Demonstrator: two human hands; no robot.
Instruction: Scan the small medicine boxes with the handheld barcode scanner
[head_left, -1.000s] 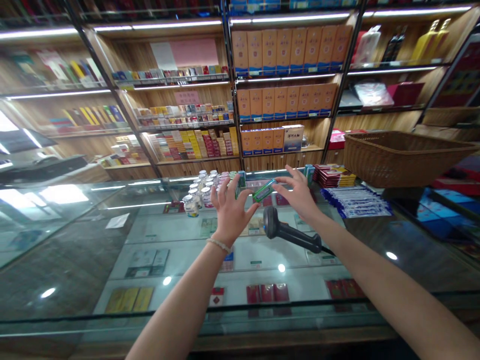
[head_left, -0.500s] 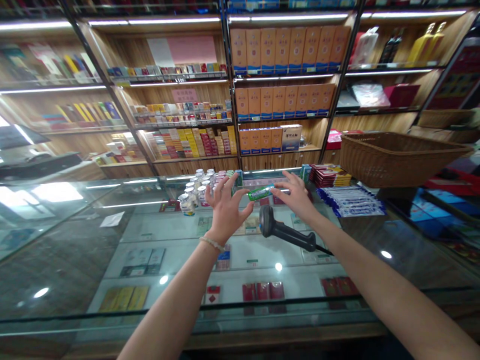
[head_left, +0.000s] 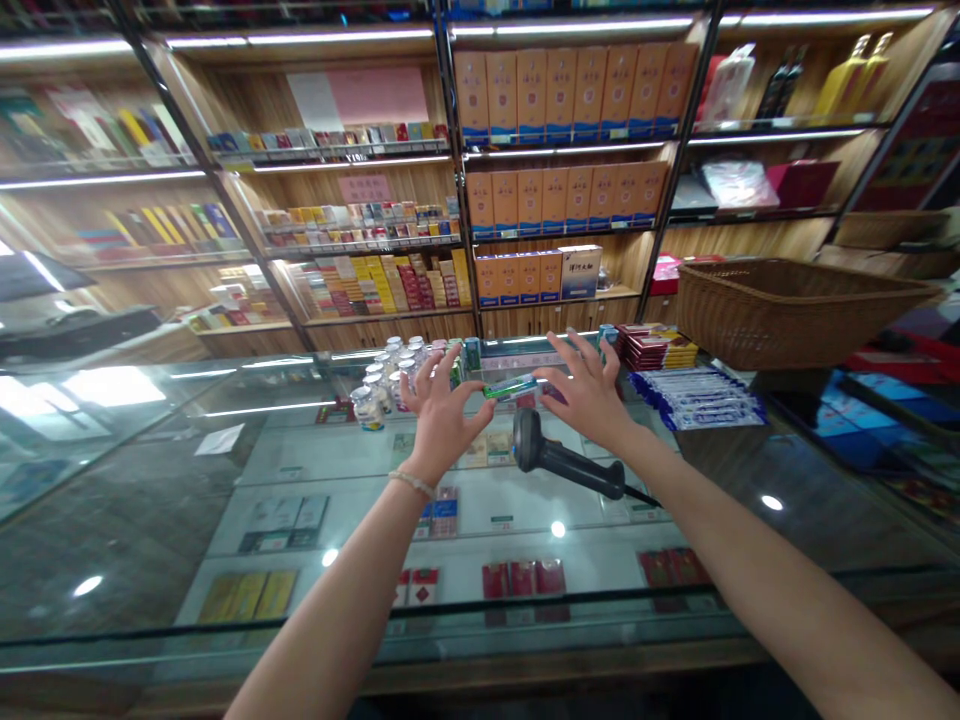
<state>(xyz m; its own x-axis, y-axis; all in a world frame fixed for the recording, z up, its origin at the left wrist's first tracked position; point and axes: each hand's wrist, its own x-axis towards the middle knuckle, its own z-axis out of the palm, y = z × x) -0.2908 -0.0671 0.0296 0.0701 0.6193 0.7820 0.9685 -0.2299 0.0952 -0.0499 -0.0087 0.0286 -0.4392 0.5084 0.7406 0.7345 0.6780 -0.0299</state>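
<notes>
Between both hands, above the glass counter, a small green packet (head_left: pixel 510 387), long and narrow, is held by its two ends. My left hand (head_left: pixel 442 415) pinches its left end between thumb and index finger, the other fingers spread upward. At the right end, my right hand (head_left: pixel 585 390) grips it the same way with thumb and forefinger. The printing on the packet is too small to read. Just below it on the glass lies a black handheld barcode scanner (head_left: pixel 566 465), its cable running off to the right beneath my right forearm.
White-capped bottles (head_left: pixel 369 408) stand left of my left hand. Blue-and-white packets (head_left: pixel 697 398) and red packs (head_left: pixel 645 347) lie to the right, near a wicker basket (head_left: pixel 795 315). Cigarette packs (head_left: pixel 523 578) show under the glass counter (head_left: pixel 300 460). Shelves with orange boxes (head_left: pixel 532 90) stand behind.
Both hands and the green packet have shifted slightly left in view, and the packet has tipped so that its face looks narrower. The scanner lies where it was on the counter.
</notes>
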